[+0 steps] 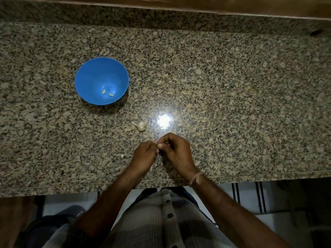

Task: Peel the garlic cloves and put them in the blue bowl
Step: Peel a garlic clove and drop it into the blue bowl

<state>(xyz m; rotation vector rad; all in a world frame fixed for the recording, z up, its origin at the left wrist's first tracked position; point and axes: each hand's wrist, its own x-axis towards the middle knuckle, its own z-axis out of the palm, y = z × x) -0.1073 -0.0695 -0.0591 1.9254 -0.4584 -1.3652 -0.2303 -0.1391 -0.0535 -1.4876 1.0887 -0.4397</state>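
A garlic clove [155,142] (mostly hidden, pale skin showing) is pinched between the curled left grip [145,153] and right grip [176,149].

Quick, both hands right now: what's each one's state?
Left hand: fingers curled, pinching a garlic clove.
Right hand: curled, pinching the same clove.

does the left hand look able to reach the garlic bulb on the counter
Probably yes: the garlic bulb lies on the counter just ahead of the left hand, nothing between. But it and the right hand both pinch a garlic clove, so it must let go first.
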